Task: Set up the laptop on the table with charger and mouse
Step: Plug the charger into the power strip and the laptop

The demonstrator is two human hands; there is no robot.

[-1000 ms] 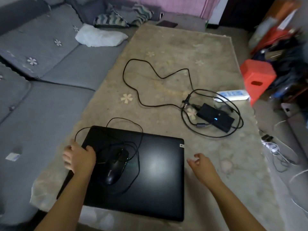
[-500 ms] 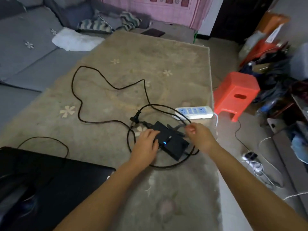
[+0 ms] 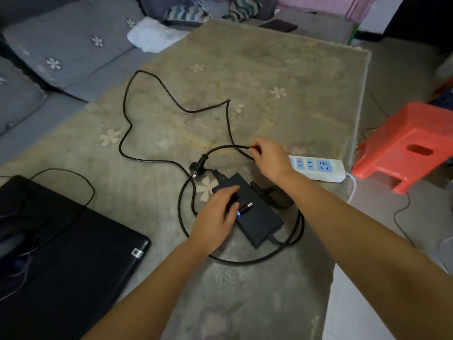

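A black charger brick [image 3: 257,222] with a blue light lies on the beige-covered table [image 3: 282,94]. My left hand [image 3: 217,213] rests on the brick and holds the charger's barrel plug [image 3: 245,207] between its fingers. My right hand [image 3: 270,159] pinches the black mains cable [image 3: 220,149], lifting it above the table; the wall plug [image 3: 199,165] lies just left of the brick. The closed black laptop [image 3: 73,261] sits at the lower left, with the black mouse [image 3: 11,241] and its thin cord on its lid.
A white power strip [image 3: 318,168] lies at the table's right edge, behind my right hand. A red plastic stool [image 3: 407,146] stands on the floor to the right. A grey sofa [image 3: 61,45] with a white cloth [image 3: 152,35] runs along the left.
My left hand has picked the barrel plug off the brick. My right hand has moved up from the brick and now lifts the mains cable. The view has shifted slightly right.
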